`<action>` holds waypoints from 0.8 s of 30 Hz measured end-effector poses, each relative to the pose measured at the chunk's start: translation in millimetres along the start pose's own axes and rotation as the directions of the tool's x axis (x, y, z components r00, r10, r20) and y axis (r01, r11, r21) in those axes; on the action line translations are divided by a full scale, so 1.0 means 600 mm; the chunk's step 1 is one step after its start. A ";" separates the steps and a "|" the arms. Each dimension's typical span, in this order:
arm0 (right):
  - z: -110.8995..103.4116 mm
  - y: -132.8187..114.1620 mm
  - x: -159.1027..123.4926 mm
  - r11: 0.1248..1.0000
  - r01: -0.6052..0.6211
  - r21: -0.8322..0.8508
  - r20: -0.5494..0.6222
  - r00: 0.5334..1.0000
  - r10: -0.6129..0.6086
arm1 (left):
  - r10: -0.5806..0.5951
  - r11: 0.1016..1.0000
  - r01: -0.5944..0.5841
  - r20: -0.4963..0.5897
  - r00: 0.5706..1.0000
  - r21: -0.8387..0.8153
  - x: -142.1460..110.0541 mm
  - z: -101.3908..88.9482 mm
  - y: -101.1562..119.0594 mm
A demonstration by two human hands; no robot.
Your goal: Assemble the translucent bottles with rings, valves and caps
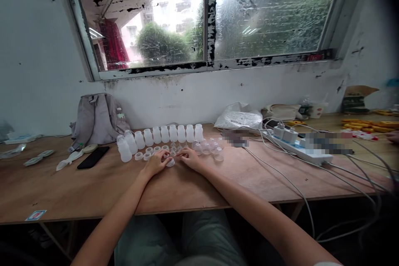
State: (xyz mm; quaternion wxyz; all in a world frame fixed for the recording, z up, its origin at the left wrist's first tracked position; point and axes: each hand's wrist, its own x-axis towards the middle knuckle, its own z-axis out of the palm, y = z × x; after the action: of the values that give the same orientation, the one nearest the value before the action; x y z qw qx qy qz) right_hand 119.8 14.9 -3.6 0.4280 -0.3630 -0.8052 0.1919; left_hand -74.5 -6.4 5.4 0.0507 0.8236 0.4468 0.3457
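Note:
My left hand is closed with its fingertips at a small whitish bottle ring low over the wooden table. Just to its right, my right hand has its fingers bent together; anything in them is too small to make out. Between and behind my fingertips stand several clear bottle nipples. White rings lie in rows beyond my left hand. Clear domed caps are grouped right of my right hand. Frosted baby bottles form a row at the back, bending forward on the left.
On the left are a black phone, a white spoon-like item and a grey backpack. A plastic bag sits at the wall. Cables and a white power strip spread over the right. Another person's hand shows at the right edge.

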 end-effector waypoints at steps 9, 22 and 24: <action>0.004 0.007 0.001 0.999 0.015 0.049 -0.098 0.995 -0.010 | -0.103 0.971 0.084 -0.074 0.992 -0.225 0.064 0.032 0.012; 0.003 0.011 0.004 0.997 -0.075 -0.027 -0.208 0.976 0.068 | -0.292 0.750 0.257 0.043 0.955 -0.610 0.055 0.083 0.037; 0.005 0.015 0.005 0.995 -0.092 -0.036 -0.218 0.973 0.081 | -0.286 0.735 0.256 0.055 0.957 -0.628 0.054 0.080 0.040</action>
State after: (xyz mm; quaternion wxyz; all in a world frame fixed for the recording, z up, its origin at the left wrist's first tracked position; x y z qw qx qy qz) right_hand 120.1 23.2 -9.2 0.4956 -0.4262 -0.7416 0.1511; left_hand -16.2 15.0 -4.3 0.3621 0.6770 0.4218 0.4823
